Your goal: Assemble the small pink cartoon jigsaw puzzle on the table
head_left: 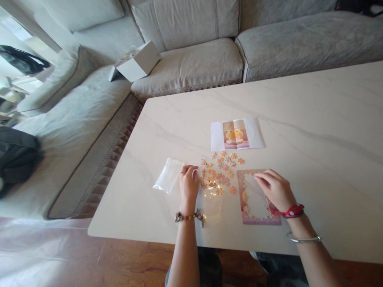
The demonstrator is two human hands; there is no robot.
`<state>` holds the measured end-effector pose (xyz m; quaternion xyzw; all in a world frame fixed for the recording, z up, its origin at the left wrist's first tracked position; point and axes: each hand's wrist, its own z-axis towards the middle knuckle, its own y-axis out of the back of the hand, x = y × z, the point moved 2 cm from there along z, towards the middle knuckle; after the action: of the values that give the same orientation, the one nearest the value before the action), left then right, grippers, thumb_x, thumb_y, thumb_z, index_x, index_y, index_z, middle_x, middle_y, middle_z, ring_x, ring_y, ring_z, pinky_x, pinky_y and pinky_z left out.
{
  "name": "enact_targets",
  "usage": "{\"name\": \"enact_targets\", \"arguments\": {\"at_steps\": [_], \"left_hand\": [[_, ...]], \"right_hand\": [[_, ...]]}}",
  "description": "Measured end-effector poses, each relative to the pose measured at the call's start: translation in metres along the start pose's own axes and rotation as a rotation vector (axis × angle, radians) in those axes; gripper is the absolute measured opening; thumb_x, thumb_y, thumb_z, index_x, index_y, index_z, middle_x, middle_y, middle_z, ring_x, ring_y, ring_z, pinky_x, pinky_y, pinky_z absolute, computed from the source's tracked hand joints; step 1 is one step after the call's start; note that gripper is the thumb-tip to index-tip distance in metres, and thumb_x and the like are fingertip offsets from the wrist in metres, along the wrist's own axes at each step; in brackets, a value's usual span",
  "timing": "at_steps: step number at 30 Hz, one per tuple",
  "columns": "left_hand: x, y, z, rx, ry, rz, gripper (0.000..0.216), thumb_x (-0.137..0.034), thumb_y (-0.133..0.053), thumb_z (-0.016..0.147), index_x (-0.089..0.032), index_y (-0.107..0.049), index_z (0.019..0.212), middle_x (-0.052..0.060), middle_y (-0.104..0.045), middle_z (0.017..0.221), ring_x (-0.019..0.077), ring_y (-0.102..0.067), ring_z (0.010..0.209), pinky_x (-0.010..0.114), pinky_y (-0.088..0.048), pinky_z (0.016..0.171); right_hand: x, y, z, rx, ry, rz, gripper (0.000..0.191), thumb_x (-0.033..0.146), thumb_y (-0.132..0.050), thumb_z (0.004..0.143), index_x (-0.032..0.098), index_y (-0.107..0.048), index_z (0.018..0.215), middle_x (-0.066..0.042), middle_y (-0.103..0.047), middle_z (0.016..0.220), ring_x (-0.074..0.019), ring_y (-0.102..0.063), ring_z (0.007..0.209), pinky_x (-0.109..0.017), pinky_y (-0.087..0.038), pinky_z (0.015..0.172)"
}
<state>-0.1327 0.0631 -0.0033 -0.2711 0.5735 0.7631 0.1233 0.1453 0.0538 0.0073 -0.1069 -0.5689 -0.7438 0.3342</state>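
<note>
My left hand (189, 184) rests on the table at the left edge of a loose pile of puzzle pieces (212, 178), between the pile and a clear plastic bag (169, 175). Its fingers are loosely bent and apart, with nothing visible in them. Over the upper part of a puzzle frame (246, 220), my right hand (277, 189) has thumb and finger pinched together. A small orange puzzle piece (251, 173) shows at those fingertips. Border pieces line the frame's left and bottom sides around a pale middle; my right hand hides part of its right side.
Beyond the pieces lies a creased sheet with a printed picture (235, 135) of a yellow character. The marble-patterned table (323, 159) has a grey sofa (194, 65) behind it. A white box (139, 63) sits on the sofa, and a dark bag (18, 159) is at the left.
</note>
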Motion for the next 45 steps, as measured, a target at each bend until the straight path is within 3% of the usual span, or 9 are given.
{"name": "enact_targets", "arguments": {"at_steps": [11,25,34,45], "left_hand": [[-0.029,-0.02,-0.009,0.13,-0.219,-0.059,0.018,-0.018,-0.045,0.082,-0.022,-0.062,0.087,0.006,-0.053,0.099,0.018,-0.049,0.093,0.033,-0.042,0.084],[-0.017,-0.008,-0.003,0.057,-0.065,-0.03,0.019,-0.019,-0.045,0.079,-0.022,-0.062,0.087,0.006,-0.054,0.096,0.019,-0.05,0.09,0.035,-0.043,0.082],[0.005,0.002,0.003,-0.043,0.031,0.005,0.021,-0.018,-0.043,0.079,-0.018,-0.062,0.088,0.008,-0.055,0.095,0.0219,-0.05,0.092,0.038,-0.041,0.086],[0.008,0.006,0.004,0.095,0.011,-0.061,0.017,-0.018,-0.046,0.074,-0.018,-0.062,0.078,0.005,-0.057,0.088,0.0185,-0.053,0.087,0.034,-0.042,0.084]], "right_hand": [[0.006,-0.005,0.002,0.001,0.022,-0.013,0.016,0.021,-0.047,0.082,0.018,-0.062,0.079,-0.003,-0.061,0.074,-0.0125,-0.058,0.065,-0.024,-0.044,0.064],[0.004,-0.005,0.003,-0.006,0.017,-0.005,0.018,0.022,-0.044,0.082,0.02,-0.063,0.081,-0.004,-0.061,0.074,-0.0137,-0.058,0.064,-0.025,-0.044,0.062],[0.007,-0.005,0.005,0.005,0.026,0.005,0.017,0.02,-0.045,0.082,0.019,-0.062,0.081,-0.005,-0.061,0.075,-0.0138,-0.057,0.067,-0.025,-0.044,0.065],[0.006,-0.004,0.004,0.011,0.024,-0.005,0.018,0.021,-0.044,0.082,0.02,-0.063,0.082,-0.005,-0.062,0.075,-0.0139,-0.058,0.066,-0.025,-0.044,0.063]]}}
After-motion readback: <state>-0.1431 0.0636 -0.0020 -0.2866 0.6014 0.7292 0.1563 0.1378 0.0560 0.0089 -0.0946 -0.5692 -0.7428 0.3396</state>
